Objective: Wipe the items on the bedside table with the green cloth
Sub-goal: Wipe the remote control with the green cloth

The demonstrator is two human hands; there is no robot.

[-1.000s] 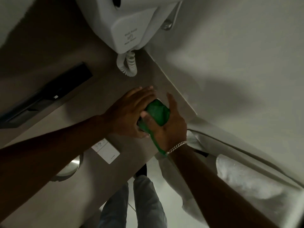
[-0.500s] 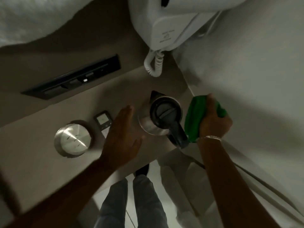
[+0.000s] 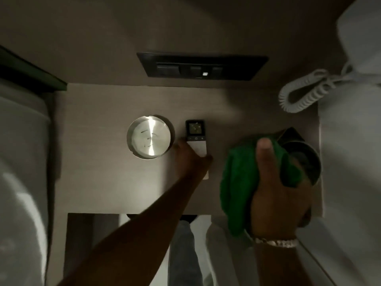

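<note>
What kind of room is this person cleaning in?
Most likely a hotel bedroom. A small bedside table stands below a wall switch panel, with a corded wall phone on the right, a kettle and a remote control on top, and white bedding alongside.

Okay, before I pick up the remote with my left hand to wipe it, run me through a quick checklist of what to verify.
1. Green cloth in the right hand: ok, bunched and gripped.
2. Left hand on the remote: ok, it covers the remote's lower end.
3. Left fingers closed around the remote: cannot tell, hidden under the hand.
4. Remote apart from the metal dish: ok, a gap shows between them.
5. Kettle out of the way: ok, it stands right of the cloth.
6. Remote lying flat on the bedside table: ok.
</note>
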